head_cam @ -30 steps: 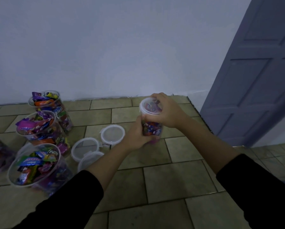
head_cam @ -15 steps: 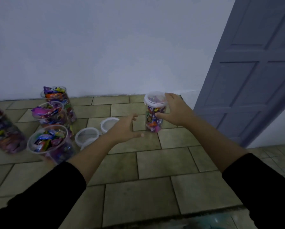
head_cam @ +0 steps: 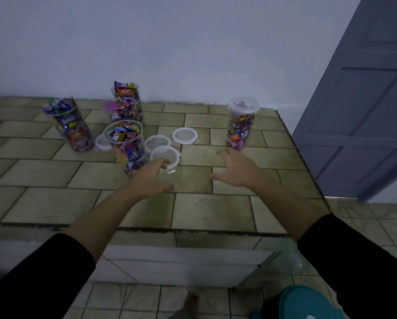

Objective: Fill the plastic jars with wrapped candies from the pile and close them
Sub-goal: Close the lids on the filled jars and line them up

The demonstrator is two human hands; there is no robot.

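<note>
A lidded jar (head_cam: 240, 124) full of wrapped candies stands alone at the back right of the tiled counter (head_cam: 216, 210). My right hand (head_cam: 235, 170) hovers just in front of it, fingers spread, holding nothing. Several open jars of candies stand at the left: one nearest (head_cam: 128, 146), two behind it (head_cam: 126, 101), one further left (head_cam: 72, 125). Loose white lids (head_cam: 185, 135) lie between the groups. My left hand (head_cam: 150, 180) is open, its fingertips over the nearest lid (head_cam: 165, 155).
The counter ends at a front edge below my forearms and a right edge beside the grey door (head_cam: 358, 107). A white wall runs along the back. Below on the tiled floor sits a teal round object (head_cam: 305, 305).
My right hand has let go of the lidded jar, which now stands on the counter. Both hands have drawn back from it, the left one moving toward the loose lids. The camera has pulled back.
</note>
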